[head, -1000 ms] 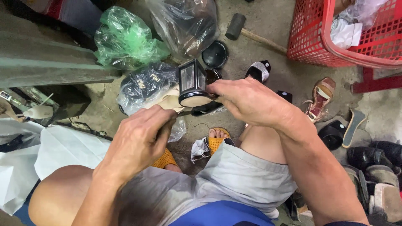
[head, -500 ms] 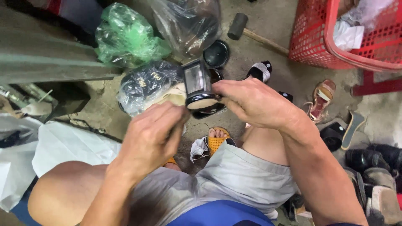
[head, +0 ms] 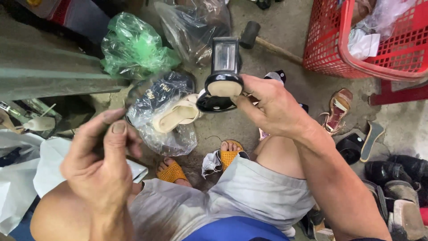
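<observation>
Head view: right hand [head: 272, 105] fingers clamped on black shoe [head: 221, 85], heel tilted up for inspection; left hand [head: 100, 160] loosely curled, contents unclear.

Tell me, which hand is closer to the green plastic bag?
Left. The left hand is below the green plastic bag, open. The right hand is farther off to the side, holding a black shoe.

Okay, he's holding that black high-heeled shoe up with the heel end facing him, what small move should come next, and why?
Probably bring the left hand back up to the black high-heeled shoe. The right hand alone holds it, heel end toward the camera, while the left hand is apart from it, fingers pinched together; whether they hold anything is unclear.
</observation>
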